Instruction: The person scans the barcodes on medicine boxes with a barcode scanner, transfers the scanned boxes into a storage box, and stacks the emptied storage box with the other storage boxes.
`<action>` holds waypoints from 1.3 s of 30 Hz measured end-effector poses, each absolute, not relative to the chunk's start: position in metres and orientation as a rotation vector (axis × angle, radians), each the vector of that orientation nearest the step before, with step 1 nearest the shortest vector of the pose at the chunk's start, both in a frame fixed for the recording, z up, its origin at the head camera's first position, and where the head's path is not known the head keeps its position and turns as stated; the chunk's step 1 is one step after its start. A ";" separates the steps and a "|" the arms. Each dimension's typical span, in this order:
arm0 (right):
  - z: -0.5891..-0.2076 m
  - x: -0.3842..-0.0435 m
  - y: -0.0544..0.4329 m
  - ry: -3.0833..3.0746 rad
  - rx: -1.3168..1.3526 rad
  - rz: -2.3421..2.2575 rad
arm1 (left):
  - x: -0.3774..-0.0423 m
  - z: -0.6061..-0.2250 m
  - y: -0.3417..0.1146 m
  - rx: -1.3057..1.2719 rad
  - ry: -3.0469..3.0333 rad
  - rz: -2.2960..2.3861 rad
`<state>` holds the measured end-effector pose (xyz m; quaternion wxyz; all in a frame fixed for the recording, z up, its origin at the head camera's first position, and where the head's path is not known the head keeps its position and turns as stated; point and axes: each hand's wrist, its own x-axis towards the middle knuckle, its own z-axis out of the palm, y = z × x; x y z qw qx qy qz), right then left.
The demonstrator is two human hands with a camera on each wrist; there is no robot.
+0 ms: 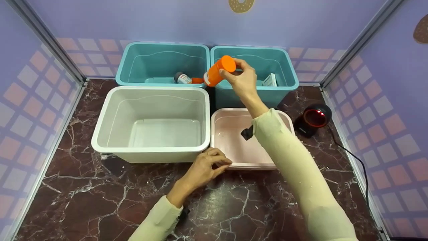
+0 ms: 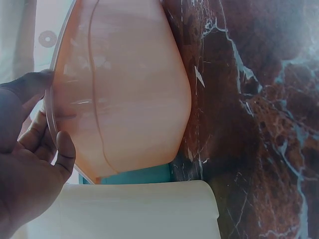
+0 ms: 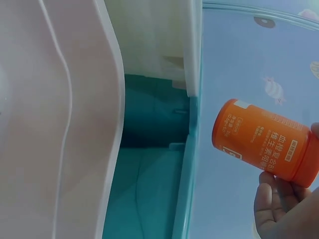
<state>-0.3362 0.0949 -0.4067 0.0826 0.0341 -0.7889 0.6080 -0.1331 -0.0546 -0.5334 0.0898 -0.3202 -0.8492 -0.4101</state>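
Observation:
My right hand (image 1: 245, 80) grips an orange vitamin bottle (image 1: 217, 71) near its orange cap. The bottle is tilted, base down to the left, above the adjoining rims of two teal bins. Chinese print shows on the bottle (image 3: 264, 142) in the right wrist view. My left hand (image 1: 202, 167) holds the near-left rim of the pink bin (image 1: 234, 144). In the left wrist view, the left hand (image 2: 30, 149) has its thumb and fingers about the rim of that pink bin (image 2: 134, 89).
The left teal bin (image 1: 160, 63) contains a small dark-capped bottle (image 1: 183, 78) and an orange item (image 1: 197, 80). A white box (image 1: 270, 80) stands in the right teal bin (image 1: 267, 60). A white bin (image 1: 150, 150) is at left. A black scanner (image 1: 314, 118) with red lights and a cable stands right.

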 end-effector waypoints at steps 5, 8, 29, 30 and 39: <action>-0.409 -0.340 0.084 -2.371 0.096 1.783 | -0.133 -0.533 -0.055 -0.946 -2.536 -1.225; -0.411 -0.341 0.080 -2.387 0.088 1.768 | -0.133 -0.533 -0.055 -0.945 -2.553 -1.234; -0.418 -0.350 0.057 -2.411 0.074 1.747 | -0.133 -0.534 -0.055 -0.945 -2.547 -1.234; -0.419 -0.350 0.056 -2.417 0.076 1.739 | -0.133 -0.534 -0.055 -0.946 -2.545 -1.229; -0.426 -0.352 0.045 -2.491 0.080 1.692 | -0.134 -0.536 -0.055 -0.966 -2.502 -1.249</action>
